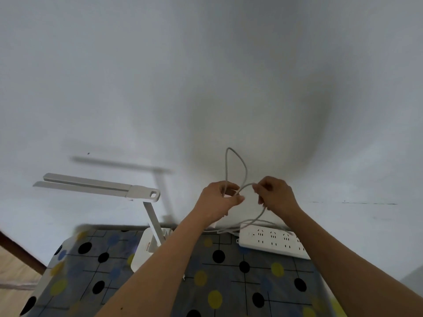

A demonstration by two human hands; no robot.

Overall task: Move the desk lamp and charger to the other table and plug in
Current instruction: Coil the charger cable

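Note:
A white desk lamp (100, 186) stands on the table, its base (143, 250) partly hidden behind my left forearm and its two-bar head pointing left. Both hands are raised above the table's far edge, holding a thin grey charger cable (246, 170). My left hand (217, 200) pinches the cable where a loop rises above it. My right hand (277, 195) grips the same cable just to the right. From there the cable drops toward a white power strip (272, 241) lying at the table's far right. The charger's plug end is hidden.
The table wears a grey cloth (229, 282) with black, yellow and blue dots. A plain white wall (206, 88) stands right behind it. A brown wooden edge (20, 252) and pale floor show at the lower left.

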